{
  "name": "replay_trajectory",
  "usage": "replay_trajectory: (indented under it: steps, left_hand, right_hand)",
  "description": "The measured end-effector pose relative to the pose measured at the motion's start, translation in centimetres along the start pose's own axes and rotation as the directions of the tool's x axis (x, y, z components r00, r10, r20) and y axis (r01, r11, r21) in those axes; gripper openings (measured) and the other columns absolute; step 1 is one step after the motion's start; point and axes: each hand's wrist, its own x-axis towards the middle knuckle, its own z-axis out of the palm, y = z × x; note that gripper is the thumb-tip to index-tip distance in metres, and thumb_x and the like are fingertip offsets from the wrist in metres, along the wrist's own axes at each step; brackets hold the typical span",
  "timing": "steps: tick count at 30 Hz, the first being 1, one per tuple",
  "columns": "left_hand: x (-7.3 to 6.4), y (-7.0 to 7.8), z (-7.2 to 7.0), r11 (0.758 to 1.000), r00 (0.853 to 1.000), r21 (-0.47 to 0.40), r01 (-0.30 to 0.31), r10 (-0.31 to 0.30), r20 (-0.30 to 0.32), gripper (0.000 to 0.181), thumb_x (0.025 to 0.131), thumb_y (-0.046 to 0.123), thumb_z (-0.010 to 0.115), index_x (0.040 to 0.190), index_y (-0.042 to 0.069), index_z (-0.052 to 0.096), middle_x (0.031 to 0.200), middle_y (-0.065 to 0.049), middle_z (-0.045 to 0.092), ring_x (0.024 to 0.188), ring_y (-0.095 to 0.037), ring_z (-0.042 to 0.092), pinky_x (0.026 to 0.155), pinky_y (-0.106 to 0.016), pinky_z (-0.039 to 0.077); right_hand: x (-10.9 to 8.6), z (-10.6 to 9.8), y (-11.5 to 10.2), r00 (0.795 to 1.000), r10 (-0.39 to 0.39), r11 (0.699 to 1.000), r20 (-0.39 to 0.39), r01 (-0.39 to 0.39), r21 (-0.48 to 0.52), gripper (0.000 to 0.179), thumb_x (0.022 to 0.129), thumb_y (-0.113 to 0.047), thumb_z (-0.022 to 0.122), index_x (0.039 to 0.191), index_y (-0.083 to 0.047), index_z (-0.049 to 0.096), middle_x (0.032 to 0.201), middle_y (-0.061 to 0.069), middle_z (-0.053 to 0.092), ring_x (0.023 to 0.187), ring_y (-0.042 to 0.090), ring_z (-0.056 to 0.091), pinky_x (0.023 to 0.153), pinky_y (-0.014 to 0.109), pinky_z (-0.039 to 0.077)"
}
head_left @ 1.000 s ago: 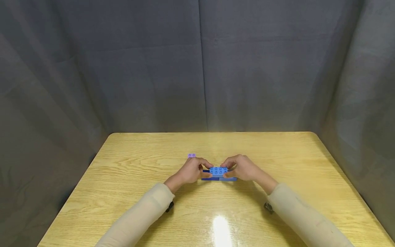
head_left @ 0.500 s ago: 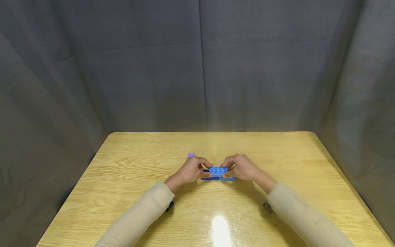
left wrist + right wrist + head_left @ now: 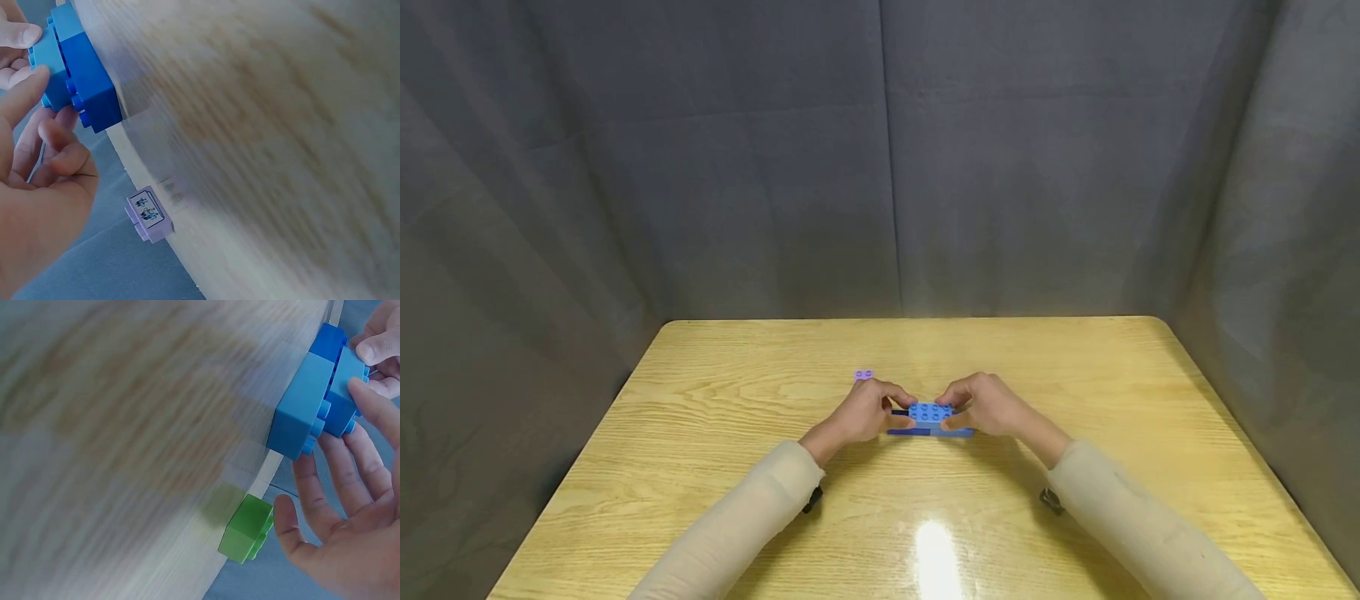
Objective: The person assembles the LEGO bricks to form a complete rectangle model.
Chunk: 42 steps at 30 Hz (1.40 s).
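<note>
Sky-blue brick [image 3: 930, 414] sits pinched between my two hands, above the middle of the worktop's [image 3: 760, 375] near half. My left hand [image 3: 867, 412] grips its left end between thumb and finger; my right hand [image 3: 989, 406] grips the right end likewise, its other fingers loosely bent. Beneath it, a dark-blue brick [image 3: 92, 81] and a medium-blue brick [image 3: 303, 403] stand end to end, and it straddles their joint; I cannot tell whether it is fully seated. Near my left hand stands a purple brick [image 3: 150, 215]; near my right, a green brick [image 3: 246, 529].
</note>
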Motion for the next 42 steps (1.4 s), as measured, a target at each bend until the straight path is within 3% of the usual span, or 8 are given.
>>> replay_trajectory:
  steps: [10,21,42]
  left_hand:
    - [0.33,-0.23,0.03,0.999,1.000,-0.041,-0.017,0.017,0.004,0.026,0.082,0.019,0.083,0.106,0.010,0.077,0.102,-0.003,0.077,0.066,-0.009,0.052,0.059,-0.020,0.046]
    - [0.39,-0.15,0.08,0.999,0.999,-0.014,-0.031,0.032,0.008,0.027,0.083,0.019,0.082,0.108,0.008,0.077,0.104,-0.004,0.077,0.064,-0.007,0.051,0.058,-0.019,0.046]
    - [0.37,-0.29,0.08,1.000,1.000,-0.004,-0.027,0.027,0.003,0.026,0.083,0.020,0.082,0.107,0.009,0.077,0.103,-0.003,0.077,0.068,-0.008,0.053,0.062,-0.020,0.048]
  right_hand:
    - [-0.01,0.07,-0.02,1.000,0.010,1.000,-0.007,-0.010,-0.006,0.025,0.080,-0.019,0.085,0.102,-0.014,0.077,0.103,0.002,0.077,0.093,0.017,0.070,0.082,0.037,0.057]
    - [-0.06,-0.13,-0.01,1.000,-0.011,1.000,-0.002,0.011,-0.011,0.026,0.080,-0.019,0.085,0.104,-0.013,0.077,0.103,0.003,0.077,0.093,0.018,0.071,0.081,0.038,0.058]
    - [0.16,0.05,0.00,1.000,0.024,0.999,0.004,-0.024,0.028,0.026,0.080,-0.017,0.085,0.104,-0.012,0.077,0.105,0.005,0.077,0.094,0.019,0.072,0.078,0.035,0.060]
